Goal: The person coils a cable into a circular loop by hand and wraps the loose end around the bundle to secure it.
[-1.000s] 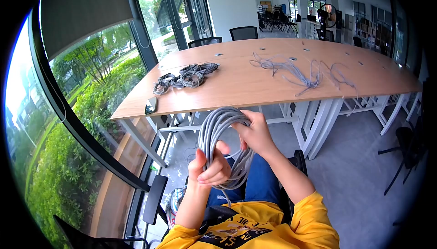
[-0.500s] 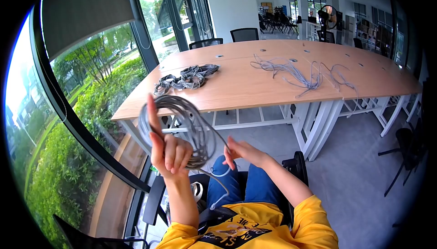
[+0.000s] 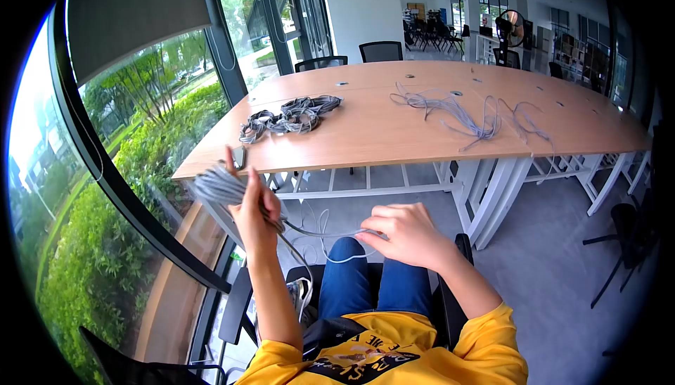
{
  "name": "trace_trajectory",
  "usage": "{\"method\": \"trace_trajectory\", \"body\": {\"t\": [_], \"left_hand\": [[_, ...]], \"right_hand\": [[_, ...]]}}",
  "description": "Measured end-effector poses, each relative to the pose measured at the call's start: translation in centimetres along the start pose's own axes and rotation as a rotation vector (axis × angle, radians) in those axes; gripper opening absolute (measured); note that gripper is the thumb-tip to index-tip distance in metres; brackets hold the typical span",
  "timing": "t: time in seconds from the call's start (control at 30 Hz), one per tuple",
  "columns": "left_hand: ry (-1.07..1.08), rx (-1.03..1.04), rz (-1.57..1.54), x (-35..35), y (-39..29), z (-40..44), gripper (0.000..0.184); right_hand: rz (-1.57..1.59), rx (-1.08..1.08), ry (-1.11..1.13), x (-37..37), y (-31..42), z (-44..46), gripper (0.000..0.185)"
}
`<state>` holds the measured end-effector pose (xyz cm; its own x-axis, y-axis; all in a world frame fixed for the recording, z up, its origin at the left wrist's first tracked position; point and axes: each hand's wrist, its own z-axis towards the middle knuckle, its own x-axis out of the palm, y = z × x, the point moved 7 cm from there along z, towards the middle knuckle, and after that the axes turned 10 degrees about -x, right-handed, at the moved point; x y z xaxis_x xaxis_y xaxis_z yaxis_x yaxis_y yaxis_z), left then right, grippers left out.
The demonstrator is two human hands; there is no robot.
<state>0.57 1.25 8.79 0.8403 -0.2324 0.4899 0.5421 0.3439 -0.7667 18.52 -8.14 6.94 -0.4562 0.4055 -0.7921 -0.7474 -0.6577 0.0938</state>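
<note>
A coil of grey cable (image 3: pixel 221 185) is wrapped around my left hand (image 3: pixel 254 206), whose fingers are closed on it with the index finger pointing up. From the coil a loose stretch of the same cable runs right, to my right hand (image 3: pixel 404 232). There the thumb and fingers pinch it above my knees. Another length hangs below my left hand toward my lap. Behind the coil, at the near left of the table, lies a small dark object (image 3: pixel 240 156) I cannot identify.
On the wooden table (image 3: pixel 380 128) lie several bundled grey cables (image 3: pixel 292 116) at left and a loose tangle of cable (image 3: pixel 478 128) at right. Black chairs (image 3: pixel 381 51) stand behind it. A large window (image 3: pixel 162 125) rises on my left.
My left hand has turned and moved slightly left, so the coil shows edge-on. My right hand has moved right and closed on the cable, drawing it out sideways.
</note>
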Motion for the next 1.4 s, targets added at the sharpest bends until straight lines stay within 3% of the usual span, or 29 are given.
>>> {"method": "trace_trajectory", "body": {"t": [0.03, 0.2, 0.4, 0.63, 0.67, 0.7, 0.77, 0.8, 0.83, 0.9, 0.93, 0.97, 1.03, 1.07, 1.23, 1.3, 1.4], "left_hand": [[-0.043, -0.068, 0.077, 0.1, 0.8, 0.0, 0.05], [0.149, -0.26, 0.121, 2.1, 4.2, -0.6, 0.054], [0.397, -0.44, 0.083, 4.4, 6.7, -2.2, 0.049], [0.461, -0.574, 0.123, 6.2, 6.4, -3.6, 0.05], [0.407, -0.57, 0.178, 6.4, 6.2, -3.9, 0.036], [0.41, -0.572, 0.18, 5.8, 6.5, -4.0, 0.036], [0.641, -0.809, -0.23, 5.6, 7.9, -5.3, 0.033], [0.635, -0.872, -0.308, 6.0, 8.0, -5.6, 0.042], [0.781, -0.863, -0.504, 6.5, 8.1, -5.6, 0.045], [0.652, -0.936, -0.769, 6.1, 7.5, -4.9, 0.047], [0.758, -0.853, -0.808, 6.0, 7.1, -4.4, 0.048], [0.828, -0.795, -0.822, 5.6, 6.8, -4.1, 0.047], [0.846, -0.774, -1.022, 5.5, 5.8, -3.8, 0.047], [0.8, -0.754, -1.085, 5.4, 5.3, -3.6, 0.047], [0.855, -0.761, -1.018, 5.6, 5.0, -4.3, 0.046], [0.95, -0.788, -0.887, 6.5, 5.4, -5.3, 0.046], [0.993, -0.828, -0.904, 7.0, 5.7, -6.2, 0.04]], "right_hand": [[0.001, 0.001, 0.002, -0.5, 0.3, 0.2, 0.019], [-0.03, -0.192, -0.19, -3.5, 2.3, 1.6, 0.011], [-0.036, -0.196, -0.183, -3.7, 2.5, 2.9, 0.01], [0.039, -0.203, -0.161, -3.7, 2.3, 3.3, 0.01], [0.035, -0.248, -0.206, -3.9, 2.5, 3.6, 0.013], [0.03, -0.29, -0.252, -4.2, 2.7, 3.8, 0.017], [0.022, -0.16, -0.248, -4.2, 1.8, 4.3, 0.02], [0.016, -0.035, -0.24, -4.3, 0.9, 4.4, 0.023], [0.017, -0.033, -0.24, -4.6, 0.8, 4.5, 0.023], [0.425, 0.205, -0.078, -3.4, -1.0, 4.5, 0.034], [0.616, 0.201, -0.066, -2.7, -1.6, 4.0, 0.031], [0.613, 0.199, -0.067, -2.7, -2.1, 3.6, 0.031], [1.167, 0.228, 0.055, -0.9, -2.0, 2.8, 0.025], [1.282, 0.137, 0.066, -0.3, -1.8, 2.4, 0.023], [1.103, 0.324, 0.115, -2.2, -2.2, 1.4, 0.022], [0.497, 0.176, -0.191, -5.8, -2.9, 2.4, 0.023], [0.23, 0.196, -0.214, -8.8, -2.2, 3.5, 0.02]]}}
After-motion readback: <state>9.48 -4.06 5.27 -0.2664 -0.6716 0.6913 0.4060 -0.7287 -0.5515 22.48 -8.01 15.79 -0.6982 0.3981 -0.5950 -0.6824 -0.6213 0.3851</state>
